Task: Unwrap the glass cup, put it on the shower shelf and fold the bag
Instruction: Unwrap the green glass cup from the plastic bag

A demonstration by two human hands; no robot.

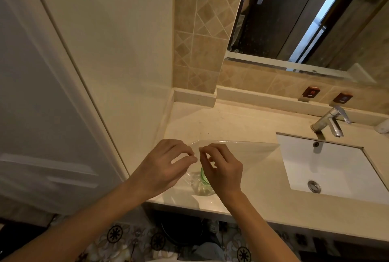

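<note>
A clear plastic bag point(248, 152) lies on the beige vanity counter point(221, 122), its flat part stretching right toward the sink. A green-tinted glass cup point(203, 179) sits inside the crumpled lower end of the bag, near the counter's front edge, mostly hidden behind my right hand. My left hand point(164, 164) and my right hand point(223, 169) meet above the cup, each pinching the bag's edge between thumb and fingertips.
A white sink basin point(328, 169) with a chrome tap point(330, 120) is set into the counter on the right. A mirror point(305, 15) hangs above. A wall and white door point(42, 93) stand at the left. Patterned floor shows below the counter.
</note>
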